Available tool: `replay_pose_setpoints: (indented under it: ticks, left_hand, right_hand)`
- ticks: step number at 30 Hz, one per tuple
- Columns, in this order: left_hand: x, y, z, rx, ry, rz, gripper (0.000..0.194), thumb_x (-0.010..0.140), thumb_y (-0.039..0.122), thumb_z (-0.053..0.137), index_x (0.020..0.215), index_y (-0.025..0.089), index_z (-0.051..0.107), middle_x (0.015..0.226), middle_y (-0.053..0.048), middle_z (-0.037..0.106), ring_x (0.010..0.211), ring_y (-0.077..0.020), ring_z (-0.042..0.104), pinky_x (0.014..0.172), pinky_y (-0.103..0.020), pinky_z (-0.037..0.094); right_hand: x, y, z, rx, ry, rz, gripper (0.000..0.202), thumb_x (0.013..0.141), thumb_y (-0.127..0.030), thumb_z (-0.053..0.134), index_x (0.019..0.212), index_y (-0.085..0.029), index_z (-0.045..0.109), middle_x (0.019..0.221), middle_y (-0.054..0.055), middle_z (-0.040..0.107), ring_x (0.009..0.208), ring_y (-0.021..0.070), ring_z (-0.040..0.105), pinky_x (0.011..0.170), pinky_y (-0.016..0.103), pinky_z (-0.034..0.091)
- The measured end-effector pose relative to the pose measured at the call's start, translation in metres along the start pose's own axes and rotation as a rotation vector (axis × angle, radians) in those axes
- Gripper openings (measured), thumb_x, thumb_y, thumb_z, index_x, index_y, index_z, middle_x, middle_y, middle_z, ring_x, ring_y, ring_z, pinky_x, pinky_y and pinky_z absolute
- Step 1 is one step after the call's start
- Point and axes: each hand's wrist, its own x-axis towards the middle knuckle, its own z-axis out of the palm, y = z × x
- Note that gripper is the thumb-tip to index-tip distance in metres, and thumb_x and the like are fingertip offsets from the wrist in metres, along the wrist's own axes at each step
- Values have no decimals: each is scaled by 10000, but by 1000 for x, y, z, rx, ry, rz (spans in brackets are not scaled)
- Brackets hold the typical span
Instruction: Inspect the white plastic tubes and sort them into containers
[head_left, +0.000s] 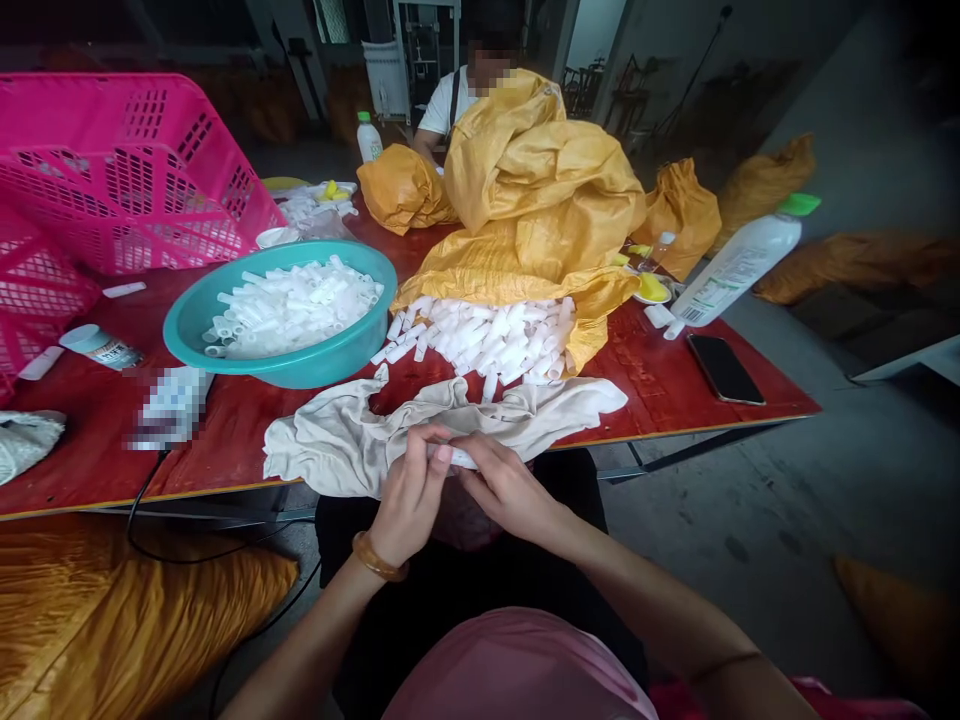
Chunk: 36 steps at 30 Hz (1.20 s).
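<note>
Between my two hands, just off the table's front edge, is a short white plastic tube point(461, 458). My left hand point(414, 490) pinches one end of it, and a bracelet sits on that wrist. My right hand point(510, 490) is closed around the other end, its fingers partly hiding the tube. Behind my hands a crumpled beige cloth point(322, 440) lies along the table edge. Past the cloth, a pile of white tubes point(502, 335) spills from the mouth of a yellow woven sack point(540, 200). To the left stands a teal basin point(300, 372) full of similar tubes.
Pink plastic crates point(172, 190) stand at the left of the red table point(645, 400). A small jar point(101, 347) and a cabled device point(171, 405) lie nearby. At right are a phone point(725, 368) and a tilted white bottle point(739, 265). A person point(442, 110) sits opposite.
</note>
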Motion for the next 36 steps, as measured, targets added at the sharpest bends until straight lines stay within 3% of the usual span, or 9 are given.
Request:
replay_pose_setpoints:
  ticks: [3,6,8,12,16,18,24,31,36]
  left_hand:
    - [2,-7,-9,-201,-27,-35,186,1018,336,434,1166,228,473,826,4,590,741,-145,591,710,-266,480]
    - [7,-8,-23,-135,-149,21,136,997,317,498,960,205,566,804,5,579,754,-133,569,727,-249,451]
    - [8,-5,-27,-80,-203,41,235,1010,310,466,843,189,578,753,7,561,719,-128,546,715,-250,431]
    - [3,-1,-24,-68,-151,31,233,1009,301,465,843,187,583,714,12,546,676,-127,530,683,-257,427]
    - [-2,-4,-20,-156,-151,159,219,1004,299,466,893,188,619,715,-9,583,677,-143,559,666,-274,455]
    - [-2,-7,-20,-161,-181,214,217,1001,295,469,918,187,638,722,-18,597,687,-149,566,668,-280,460]
    - [2,-13,-18,-103,-227,171,184,1000,254,474,937,196,637,783,-18,611,722,-143,568,686,-265,461]
    - [-9,-16,-7,-22,-198,142,182,981,244,508,1144,211,582,987,-47,640,880,-164,608,793,-281,487]
    - [-12,-18,-19,-89,-356,100,272,932,300,603,1184,199,589,924,-42,632,816,-159,596,746,-275,505]
  right_hand:
    - [2,-2,-7,313,-116,103,183,988,-284,513,1109,-174,594,975,38,612,861,152,563,797,268,451]
    - [3,-2,-13,481,-231,165,218,979,-348,539,1070,-163,610,883,12,585,758,125,516,711,239,425]
    - [2,-1,-13,448,-201,157,213,983,-340,529,1069,-165,614,899,18,588,782,131,516,734,248,416]
    - [-1,-2,-10,391,-59,173,195,951,-325,575,1062,-172,620,924,29,573,846,145,508,783,265,396]
    - [-4,3,-13,974,-430,417,224,928,-383,582,983,-167,600,629,-70,334,524,78,271,497,206,254]
    - [-5,6,-16,1144,-545,492,220,925,-380,579,979,-166,586,598,-94,234,491,68,172,459,201,170]
    - [-3,7,-17,755,-259,308,245,893,-379,665,989,-154,644,825,4,513,690,95,419,584,209,324]
    - [-9,11,3,1046,-282,442,294,887,-424,669,896,-181,506,641,-81,323,523,58,255,472,202,194]
    - [-9,19,-10,978,-423,451,281,903,-425,645,956,-169,541,635,-87,268,519,61,220,474,201,175]
